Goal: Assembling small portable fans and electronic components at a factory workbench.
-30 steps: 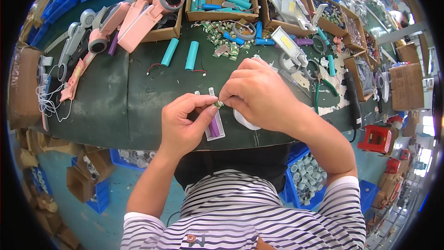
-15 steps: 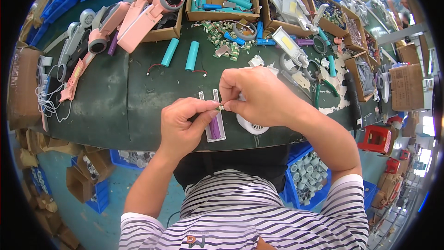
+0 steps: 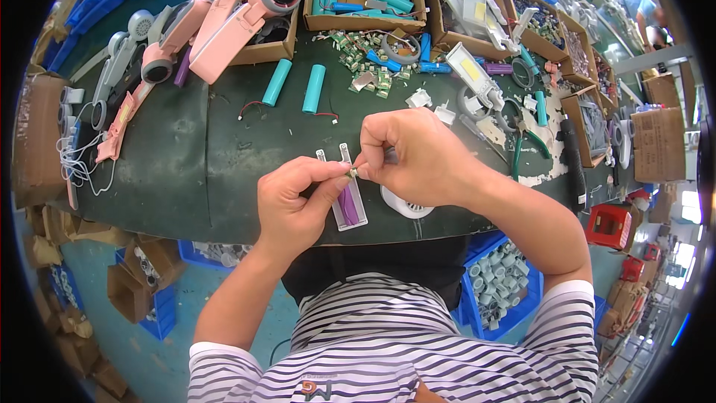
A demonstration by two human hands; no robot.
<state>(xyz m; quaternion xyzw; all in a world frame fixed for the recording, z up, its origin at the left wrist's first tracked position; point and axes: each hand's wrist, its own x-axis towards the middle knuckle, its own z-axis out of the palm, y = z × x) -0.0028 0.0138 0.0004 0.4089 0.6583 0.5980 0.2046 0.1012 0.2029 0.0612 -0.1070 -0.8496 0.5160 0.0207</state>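
My left hand [image 3: 291,198] pinches a small green circuit board [image 3: 352,173] between thumb and forefinger. Close against it, my right hand [image 3: 418,155] has thumb and forefinger pressed together at the board's edge; what they hold is too small to make out. Beneath the fingers lies a narrow white plastic housing [image 3: 362,218], with a purple battery cell [image 3: 347,213] inside its lower part. A white round part with a slotted grille [image 3: 410,207] rests on the table, partly hidden under my right hand.
Two teal battery cells [image 3: 314,89] with leads lie beyond my hands. Further back are a heap of small circuit boards [image 3: 365,60], a carton of batteries [image 3: 365,26] and pink handheld fans [image 3: 231,37]. Green-handled pliers [image 3: 517,153] and a black tool [image 3: 573,164] lie at right.
My hands stay together at the board, with the right one shifted very slightly. The white housing sits at a slightly different slant, and the whole view has moved a little.
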